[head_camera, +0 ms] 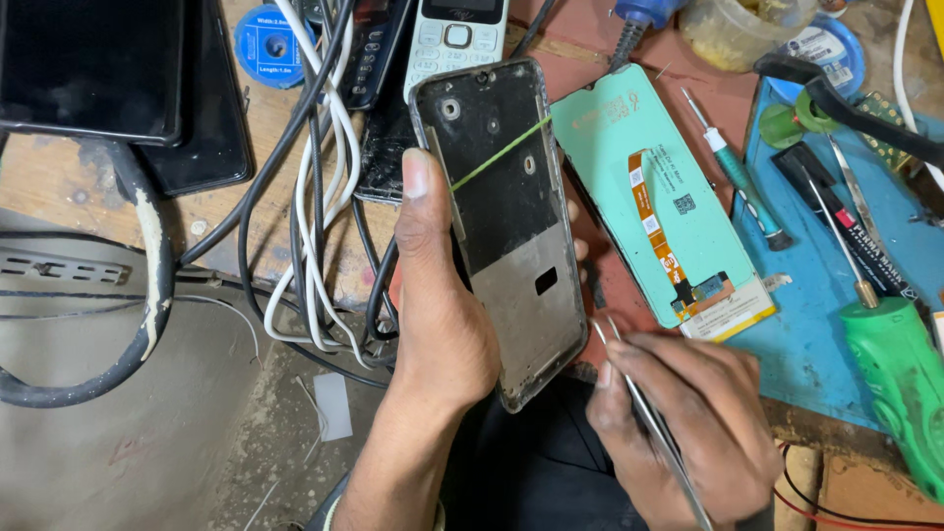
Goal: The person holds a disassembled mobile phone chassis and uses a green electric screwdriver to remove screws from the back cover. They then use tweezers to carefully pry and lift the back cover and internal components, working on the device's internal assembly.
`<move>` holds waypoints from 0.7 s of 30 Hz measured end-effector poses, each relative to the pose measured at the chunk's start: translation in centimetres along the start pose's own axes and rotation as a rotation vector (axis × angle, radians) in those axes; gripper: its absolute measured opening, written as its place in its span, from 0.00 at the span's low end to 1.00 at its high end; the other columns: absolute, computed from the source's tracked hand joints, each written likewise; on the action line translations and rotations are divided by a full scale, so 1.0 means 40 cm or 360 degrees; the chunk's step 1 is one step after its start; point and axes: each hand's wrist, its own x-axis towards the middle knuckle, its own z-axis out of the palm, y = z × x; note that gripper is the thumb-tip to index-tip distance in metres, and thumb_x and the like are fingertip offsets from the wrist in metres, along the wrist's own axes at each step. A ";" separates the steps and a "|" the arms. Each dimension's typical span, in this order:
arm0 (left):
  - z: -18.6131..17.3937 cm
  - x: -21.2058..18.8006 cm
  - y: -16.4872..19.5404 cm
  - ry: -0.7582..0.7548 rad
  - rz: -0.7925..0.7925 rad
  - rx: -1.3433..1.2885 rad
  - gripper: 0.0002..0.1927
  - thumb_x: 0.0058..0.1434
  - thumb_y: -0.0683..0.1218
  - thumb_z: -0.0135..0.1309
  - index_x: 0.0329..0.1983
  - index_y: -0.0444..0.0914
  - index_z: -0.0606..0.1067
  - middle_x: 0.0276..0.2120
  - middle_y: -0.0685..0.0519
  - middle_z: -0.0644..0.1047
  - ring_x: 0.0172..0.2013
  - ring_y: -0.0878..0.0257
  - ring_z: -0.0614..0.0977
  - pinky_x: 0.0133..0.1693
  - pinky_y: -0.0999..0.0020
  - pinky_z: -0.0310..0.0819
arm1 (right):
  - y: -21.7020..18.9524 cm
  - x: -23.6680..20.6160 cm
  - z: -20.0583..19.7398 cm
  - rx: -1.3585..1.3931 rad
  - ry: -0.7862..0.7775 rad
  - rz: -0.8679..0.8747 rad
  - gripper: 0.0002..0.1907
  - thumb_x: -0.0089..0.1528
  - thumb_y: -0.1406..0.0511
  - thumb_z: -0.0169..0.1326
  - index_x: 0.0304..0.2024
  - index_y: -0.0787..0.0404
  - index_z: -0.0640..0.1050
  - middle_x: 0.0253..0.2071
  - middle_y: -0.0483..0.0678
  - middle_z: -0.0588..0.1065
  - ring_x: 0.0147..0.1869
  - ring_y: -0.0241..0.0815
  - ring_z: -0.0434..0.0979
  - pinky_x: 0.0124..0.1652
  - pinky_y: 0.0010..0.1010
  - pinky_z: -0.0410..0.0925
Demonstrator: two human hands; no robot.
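I've got the left hand (438, 305) wrapped round a stripped black phone frame w/ bare metal inner plate (506, 226), thumb lying up the left edge, fingers behind. The frame is held upright-ish over the bench edge, open side to the camera. A thin yellow-green strip (500, 152) crosses its upper part on a slant; can't tell if it's a band or a loose wire.

The right hand (688, 423) is closed on slim metal tweezers (639, 413), pinch grip, tips pointing up toward the frame's lower right corner, close but apparently not touching.

Just right of the frame, a replacement display panel w/ teal backing and orange flex cable (654, 202) lies face down, half on the wooden bench, half on the blue work mat (816, 334). On the mat: a small teal-handled screwdriver (742, 177) and a fat green tool handle (900, 383). A bundle of black and white cables (315, 197) runs left of the frame, and a white keypad phone (454, 39) sits above.

My read: frame prep stage, picking or clearing sthg off the lower edge before the panel goes in. Next move needs a steady left grip and fine tip placement at that corner, light pressure only.
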 end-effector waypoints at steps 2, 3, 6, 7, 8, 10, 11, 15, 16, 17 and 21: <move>-0.004 0.003 -0.003 -0.0081 0.0030 -0.0047 0.40 0.71 0.71 0.29 0.49 0.34 0.75 0.36 0.48 0.78 0.37 0.57 0.79 0.41 0.60 0.77 | 0.005 0.017 0.023 0.0010 0.0082 0.0010 0.11 0.56 0.73 0.65 0.41 0.69 0.81 0.39 0.54 0.80 0.44 0.49 0.81 0.49 0.38 0.70; -0.005 0.002 -0.005 -0.0136 0.0036 -0.0127 0.40 0.74 0.71 0.29 0.48 0.33 0.75 0.36 0.48 0.77 0.38 0.57 0.79 0.43 0.60 0.76 | 0.004 0.019 0.026 0.0018 0.0114 0.0014 0.11 0.57 0.74 0.65 0.42 0.70 0.81 0.40 0.54 0.80 0.44 0.49 0.80 0.49 0.37 0.70; -0.011 -0.001 -0.009 -0.0135 0.0048 -0.0107 0.39 0.73 0.71 0.29 0.49 0.33 0.74 0.37 0.49 0.77 0.38 0.58 0.79 0.42 0.61 0.76 | 0.000 0.009 0.023 -0.0030 0.0096 0.0060 0.11 0.55 0.73 0.65 0.40 0.69 0.81 0.39 0.55 0.80 0.44 0.50 0.80 0.49 0.37 0.71; -0.012 0.000 -0.011 -0.0103 0.0058 -0.0062 0.38 0.72 0.70 0.29 0.50 0.34 0.75 0.37 0.49 0.77 0.37 0.59 0.78 0.41 0.62 0.76 | -0.003 0.000 0.014 -0.0062 0.0074 0.0046 0.10 0.55 0.73 0.65 0.40 0.69 0.81 0.39 0.54 0.80 0.43 0.50 0.81 0.48 0.37 0.71; -0.013 0.001 -0.012 -0.0111 0.0058 -0.0046 0.38 0.72 0.70 0.29 0.50 0.34 0.75 0.37 0.49 0.77 0.37 0.60 0.78 0.41 0.63 0.75 | -0.007 -0.010 0.004 -0.0090 0.0040 0.0039 0.10 0.54 0.73 0.65 0.39 0.69 0.82 0.38 0.54 0.80 0.43 0.49 0.81 0.48 0.37 0.71; -0.015 0.000 -0.013 -0.0114 0.0047 -0.0005 0.38 0.72 0.70 0.29 0.50 0.34 0.75 0.38 0.50 0.77 0.37 0.61 0.77 0.40 0.64 0.74 | -0.005 -0.024 -0.007 -0.0103 -0.0014 0.0032 0.11 0.54 0.73 0.65 0.39 0.69 0.82 0.38 0.54 0.80 0.43 0.49 0.81 0.48 0.37 0.71; -0.016 0.001 -0.013 -0.0139 0.0090 -0.0034 0.38 0.74 0.70 0.29 0.50 0.33 0.75 0.37 0.50 0.77 0.38 0.60 0.77 0.40 0.64 0.73 | -0.002 -0.028 -0.007 -0.0085 -0.0025 0.0024 0.11 0.54 0.73 0.65 0.39 0.69 0.81 0.38 0.54 0.80 0.43 0.49 0.81 0.48 0.38 0.71; -0.010 0.006 -0.014 -0.0121 0.0069 -0.0098 0.38 0.74 0.69 0.28 0.49 0.33 0.75 0.37 0.50 0.77 0.38 0.61 0.78 0.41 0.64 0.74 | 0.012 -0.037 0.005 0.0114 0.0082 0.0090 0.13 0.52 0.73 0.65 0.39 0.71 0.80 0.38 0.56 0.79 0.44 0.50 0.82 0.48 0.38 0.73; -0.010 0.008 -0.014 -0.0061 0.0050 -0.0106 0.38 0.72 0.69 0.28 0.49 0.34 0.75 0.38 0.51 0.77 0.37 0.61 0.78 0.40 0.65 0.74 | 0.016 -0.039 0.007 0.0361 0.0140 0.0301 0.14 0.53 0.73 0.64 0.42 0.69 0.79 0.39 0.54 0.80 0.42 0.45 0.82 0.46 0.34 0.74; -0.010 0.008 -0.013 -0.0081 0.0053 -0.0095 0.37 0.72 0.69 0.28 0.49 0.34 0.75 0.37 0.51 0.77 0.37 0.61 0.78 0.40 0.65 0.74 | 0.018 -0.043 0.005 0.0606 0.0191 0.0513 0.16 0.55 0.72 0.63 0.45 0.68 0.78 0.39 0.52 0.81 0.40 0.41 0.82 0.44 0.31 0.75; -0.013 0.008 -0.010 -0.0168 0.0105 -0.0037 0.37 0.75 0.70 0.29 0.50 0.34 0.75 0.37 0.51 0.77 0.36 0.61 0.77 0.39 0.65 0.73 | 0.030 -0.065 -0.015 0.0558 0.0020 0.0455 0.11 0.55 0.76 0.62 0.41 0.71 0.78 0.40 0.55 0.81 0.44 0.45 0.84 0.46 0.32 0.77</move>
